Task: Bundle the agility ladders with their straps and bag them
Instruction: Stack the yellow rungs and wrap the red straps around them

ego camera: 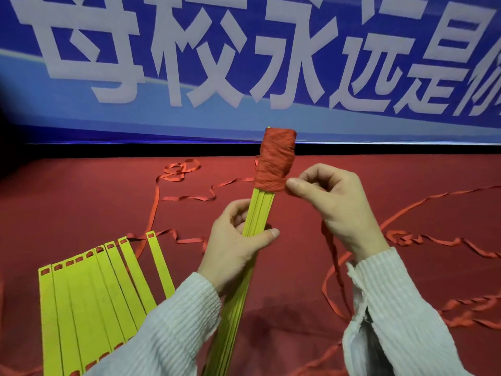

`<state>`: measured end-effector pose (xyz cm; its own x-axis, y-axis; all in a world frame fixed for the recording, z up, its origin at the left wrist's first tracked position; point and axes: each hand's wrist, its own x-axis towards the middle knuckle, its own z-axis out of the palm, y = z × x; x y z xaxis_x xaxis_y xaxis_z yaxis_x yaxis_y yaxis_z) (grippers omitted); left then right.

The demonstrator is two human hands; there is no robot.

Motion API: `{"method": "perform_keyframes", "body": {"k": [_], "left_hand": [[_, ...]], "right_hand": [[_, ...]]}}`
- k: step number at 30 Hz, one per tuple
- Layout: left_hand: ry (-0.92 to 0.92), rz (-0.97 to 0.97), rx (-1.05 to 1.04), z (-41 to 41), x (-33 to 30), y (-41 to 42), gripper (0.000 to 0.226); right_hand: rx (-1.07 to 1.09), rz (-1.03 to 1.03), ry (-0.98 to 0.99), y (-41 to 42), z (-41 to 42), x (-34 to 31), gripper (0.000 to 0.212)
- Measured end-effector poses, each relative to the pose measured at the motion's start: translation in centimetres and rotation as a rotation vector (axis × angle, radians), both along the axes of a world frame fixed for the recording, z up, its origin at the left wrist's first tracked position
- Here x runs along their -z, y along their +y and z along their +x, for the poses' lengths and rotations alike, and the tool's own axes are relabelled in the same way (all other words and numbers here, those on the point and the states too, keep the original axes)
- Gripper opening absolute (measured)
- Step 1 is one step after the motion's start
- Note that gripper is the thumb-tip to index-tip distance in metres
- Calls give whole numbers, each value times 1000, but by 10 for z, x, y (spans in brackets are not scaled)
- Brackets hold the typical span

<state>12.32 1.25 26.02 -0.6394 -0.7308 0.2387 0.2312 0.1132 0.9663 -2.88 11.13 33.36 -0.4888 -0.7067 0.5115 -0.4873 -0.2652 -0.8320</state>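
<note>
A stack of yellow-green ladder rungs (259, 210) stands tilted upright at the middle of the view. Its top end is wound thickly with red strap (275, 161). My left hand (238, 245) grips the stack around its middle, thumb across the front. My right hand (336, 202) pinches the red strap just right of the wound part, and the strap's loose length hangs down under that hand. A second ladder's yellow-green rungs (92, 297) lie fanned out flat on the red floor at the lower left, with red strap threaded through their slots.
Loose red straps (187, 196) trail in loops over the red carpet (81, 202), left, behind and to the right (439, 242). A blue banner with large white characters (244, 63) fills the wall behind. No bag is in view.
</note>
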Motion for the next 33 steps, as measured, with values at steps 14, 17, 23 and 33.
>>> {"method": "perform_keyframes", "body": {"k": [14, 17, 23, 33], "left_hand": [[128, 323, 503, 2, -3, 2, 46], [-33, 59, 284, -10, 8, 11, 72], [-40, 67, -53, -15, 15, 3, 42], [72, 125, 85, 4, -10, 0, 42]], "right_hand": [[-272, -36, -308, -12, 10, 12, 36], [-39, -70, -205, -21, 18, 13, 25], [52, 114, 89, -11, 2, 11, 33], [44, -95, -87, -9, -1, 7, 15]]}}
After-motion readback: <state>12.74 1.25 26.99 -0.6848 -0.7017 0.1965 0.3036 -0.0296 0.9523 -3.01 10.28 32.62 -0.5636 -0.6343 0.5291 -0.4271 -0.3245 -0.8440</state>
